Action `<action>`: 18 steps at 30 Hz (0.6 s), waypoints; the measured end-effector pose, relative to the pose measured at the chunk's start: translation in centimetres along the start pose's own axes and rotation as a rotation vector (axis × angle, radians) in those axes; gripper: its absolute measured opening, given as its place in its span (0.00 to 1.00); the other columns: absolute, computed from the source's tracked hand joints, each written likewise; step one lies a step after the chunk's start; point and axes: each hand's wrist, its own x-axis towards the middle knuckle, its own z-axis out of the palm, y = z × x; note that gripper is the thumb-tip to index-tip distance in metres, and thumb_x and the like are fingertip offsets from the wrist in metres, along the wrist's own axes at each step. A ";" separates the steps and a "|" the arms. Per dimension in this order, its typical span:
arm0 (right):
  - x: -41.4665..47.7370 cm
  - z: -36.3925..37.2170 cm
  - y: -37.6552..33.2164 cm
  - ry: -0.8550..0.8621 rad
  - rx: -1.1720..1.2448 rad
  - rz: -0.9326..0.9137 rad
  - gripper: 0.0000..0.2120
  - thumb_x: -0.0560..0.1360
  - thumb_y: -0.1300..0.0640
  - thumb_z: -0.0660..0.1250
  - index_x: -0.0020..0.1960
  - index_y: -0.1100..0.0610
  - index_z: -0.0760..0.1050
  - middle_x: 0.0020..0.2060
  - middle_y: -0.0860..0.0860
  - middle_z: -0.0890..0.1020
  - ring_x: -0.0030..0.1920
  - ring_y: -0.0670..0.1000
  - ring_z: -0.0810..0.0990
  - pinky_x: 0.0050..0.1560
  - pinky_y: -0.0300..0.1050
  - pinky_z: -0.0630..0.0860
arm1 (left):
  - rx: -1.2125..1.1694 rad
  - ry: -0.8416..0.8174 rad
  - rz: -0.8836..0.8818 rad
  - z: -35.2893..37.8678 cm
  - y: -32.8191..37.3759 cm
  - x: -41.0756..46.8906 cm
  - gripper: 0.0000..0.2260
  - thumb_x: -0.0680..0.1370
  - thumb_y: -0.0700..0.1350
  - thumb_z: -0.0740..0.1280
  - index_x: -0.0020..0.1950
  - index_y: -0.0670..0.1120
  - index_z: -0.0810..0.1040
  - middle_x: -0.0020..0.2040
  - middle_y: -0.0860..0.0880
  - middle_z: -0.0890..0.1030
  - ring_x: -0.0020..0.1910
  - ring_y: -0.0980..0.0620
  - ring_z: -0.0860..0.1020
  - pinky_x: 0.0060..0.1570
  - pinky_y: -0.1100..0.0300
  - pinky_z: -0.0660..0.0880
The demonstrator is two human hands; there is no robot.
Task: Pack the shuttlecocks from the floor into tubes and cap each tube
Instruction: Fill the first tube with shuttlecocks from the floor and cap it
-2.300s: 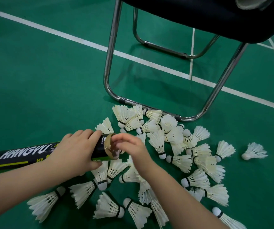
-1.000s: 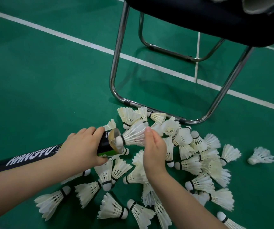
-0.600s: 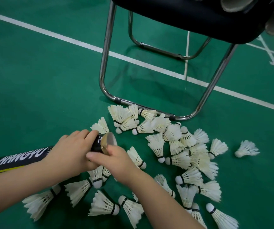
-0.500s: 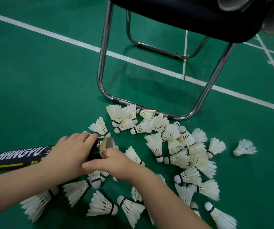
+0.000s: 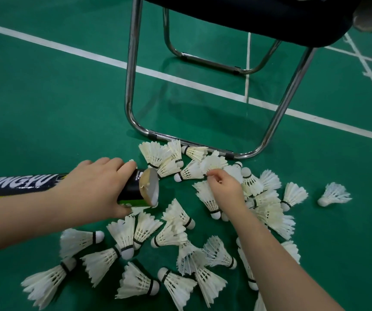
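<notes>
Behind, a chair rail is sitting just beside the shuttlecock pile; the left hand is gripping the tube, its tail cut off, the right hand pinching one shuttlecock.

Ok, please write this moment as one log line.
left hand: holds tube | right hand: pinches shuttlecock | tube: uncapped

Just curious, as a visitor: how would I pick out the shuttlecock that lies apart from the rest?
Find the chair with chrome legs on the green floor; a pile of shuttlecocks spreads before it. Right of the pile, one shuttlecock lies alone on bare floor, touching none.
</notes>
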 end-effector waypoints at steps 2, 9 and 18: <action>1.0 -0.1 1.3 0.040 -0.153 -0.026 0.14 0.77 0.55 0.59 0.62 0.50 0.73 0.54 0.49 0.76 0.43 0.46 0.73 0.40 0.40 0.69 | 0.001 0.005 0.019 -1.0 0.3 0.9 0.29 0.66 0.67 0.64 0.61 0.54 0.63 0.51 0.55 0.72 0.50 0.52 0.72 0.48 0.57 0.71; 1.8 0.9 2.1 -0.064 -0.738 -0.278 0.19 0.78 0.54 0.57 0.68 0.50 0.66 0.65 0.51 0.68 0.62 0.53 0.66 0.60 0.48 0.67 | 0.003 -0.013 0.062 -2.3 2.6 4.0 0.28 0.67 0.65 0.65 0.59 0.52 0.62 0.48 0.53 0.69 0.47 0.51 0.69 0.47 0.56 0.70; 0.4 -2.4 -0.5 0.032 -0.708 -0.237 0.13 0.76 0.47 0.59 0.53 0.48 0.79 0.58 0.48 0.74 0.61 0.52 0.66 0.59 0.50 0.62 | -0.202 0.015 -0.030 -0.9 3.3 3.5 0.27 0.65 0.64 0.68 0.56 0.52 0.64 0.45 0.54 0.71 0.43 0.52 0.72 0.44 0.56 0.74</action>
